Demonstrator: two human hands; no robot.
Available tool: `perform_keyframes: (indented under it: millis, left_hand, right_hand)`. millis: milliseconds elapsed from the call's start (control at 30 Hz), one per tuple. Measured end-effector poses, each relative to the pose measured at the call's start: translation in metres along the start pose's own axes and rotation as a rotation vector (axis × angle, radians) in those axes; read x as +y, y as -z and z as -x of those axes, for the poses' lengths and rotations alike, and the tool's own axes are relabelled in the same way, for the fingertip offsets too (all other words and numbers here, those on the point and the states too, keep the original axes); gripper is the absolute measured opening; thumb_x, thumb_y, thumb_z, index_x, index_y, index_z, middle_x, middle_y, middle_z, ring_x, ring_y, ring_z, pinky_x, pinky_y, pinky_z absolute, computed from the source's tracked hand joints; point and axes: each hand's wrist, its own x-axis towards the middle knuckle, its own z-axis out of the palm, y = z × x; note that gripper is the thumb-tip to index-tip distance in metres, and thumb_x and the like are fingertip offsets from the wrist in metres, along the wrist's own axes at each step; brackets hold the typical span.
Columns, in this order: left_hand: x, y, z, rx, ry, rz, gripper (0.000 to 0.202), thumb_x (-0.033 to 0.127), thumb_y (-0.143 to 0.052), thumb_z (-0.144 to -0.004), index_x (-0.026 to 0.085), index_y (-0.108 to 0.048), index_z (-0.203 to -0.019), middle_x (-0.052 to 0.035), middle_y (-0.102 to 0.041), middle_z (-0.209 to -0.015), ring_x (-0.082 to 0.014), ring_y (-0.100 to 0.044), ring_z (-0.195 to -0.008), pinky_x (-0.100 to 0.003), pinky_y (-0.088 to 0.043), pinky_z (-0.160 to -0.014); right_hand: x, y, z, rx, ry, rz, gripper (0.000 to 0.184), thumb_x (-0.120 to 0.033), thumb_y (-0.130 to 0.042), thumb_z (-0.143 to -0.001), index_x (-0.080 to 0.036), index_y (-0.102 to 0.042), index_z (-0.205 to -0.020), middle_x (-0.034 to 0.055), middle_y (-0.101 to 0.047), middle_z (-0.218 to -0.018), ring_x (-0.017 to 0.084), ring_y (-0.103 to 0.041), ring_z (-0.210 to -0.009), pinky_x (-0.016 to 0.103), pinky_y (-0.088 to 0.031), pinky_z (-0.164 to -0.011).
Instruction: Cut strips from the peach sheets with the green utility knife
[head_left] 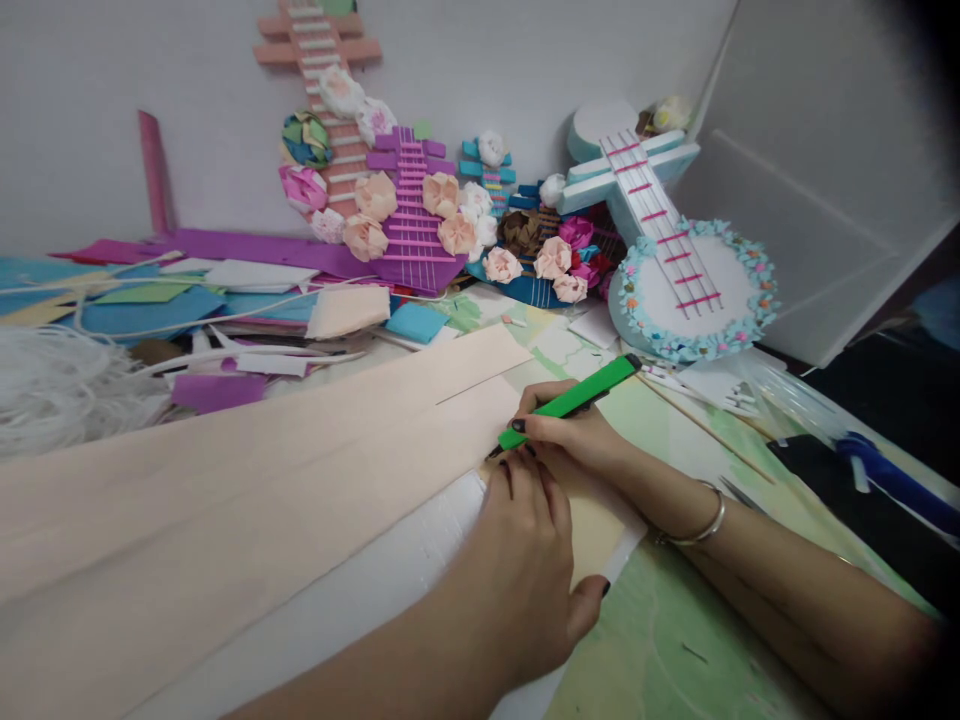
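Your right hand [581, 440] is closed around the green cutter [574, 400], fingers wrapped on its lower end. The tip is down at the near edge of the peach sheet [262, 470], while the cutter's far end tilts up and away from that sheet. Your left hand [517, 570] lies open and flat, palm down. Its fingertips rest just beside the cutter's tip at the same edge of the peach sheet, and its palm covers a yellowish piece [596, 530] there. Whether the blade is touching the sheet is hidden by your fingers.

A white board [375, 590] lies along the near side of the peach sheet, partly under your left forearm. The green mat [675, 620] lies under both, off the sheet's right end. A bangle [701, 525] sits on your right wrist. Beyond the sheet's far end stand a pale blue foam guitar [675, 270] and a purple foam guitar [412, 220] with paper roses. A white string bundle [60, 390] lies past the sheet's left part.
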Motion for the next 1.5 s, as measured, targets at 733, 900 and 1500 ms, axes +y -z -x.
perform_keyframes:
  millis: [733,900,1500]
  left_hand:
    - [-0.0021,0.0064,-0.0024,-0.146,-0.013,0.068,0.084,0.059,-0.036,-0.092,-0.013,-0.046,-0.132,-0.0403,-0.048,-0.132,-0.0489,-0.049,-0.122,-0.055,-0.04,-0.099]
    - [-0.0015,0.0065,-0.0023,-0.149,-0.014,0.056,0.085,0.06,-0.037,-0.091,-0.014,-0.046,-0.132,-0.0399,-0.049,-0.131,-0.0488,-0.049,-0.122,-0.055,-0.039,-0.1]
    - [-0.0004,0.0,0.0001,0.022,0.021,0.061,0.084,0.061,-0.049,-0.084,-0.012,-0.055,-0.126,-0.0364,-0.057,-0.125,-0.0464,-0.055,-0.116,-0.052,-0.042,-0.1]
  right_hand:
    - [0.0039,0.0012,-0.0025,0.044,0.013,-0.035,0.019,-0.021,-0.068,-0.069,-0.016,-0.058,-0.055,-0.0058,-0.047,-0.042,0.006,-0.038,-0.041,0.019,-0.027,-0.041]
    - [0.0047,0.0019,-0.0023,0.044,0.004,-0.029,0.018,-0.022,-0.068,-0.071,-0.015,-0.059,-0.057,-0.0058,-0.048,-0.041,0.006,-0.038,-0.04,0.018,-0.027,-0.04]
    - [0.0079,0.0051,0.0006,0.034,0.014,-0.067,0.015,-0.025,-0.076,-0.067,-0.013,-0.067,-0.064,0.0031,-0.069,-0.06,0.012,-0.061,-0.055,0.02,-0.046,-0.051]
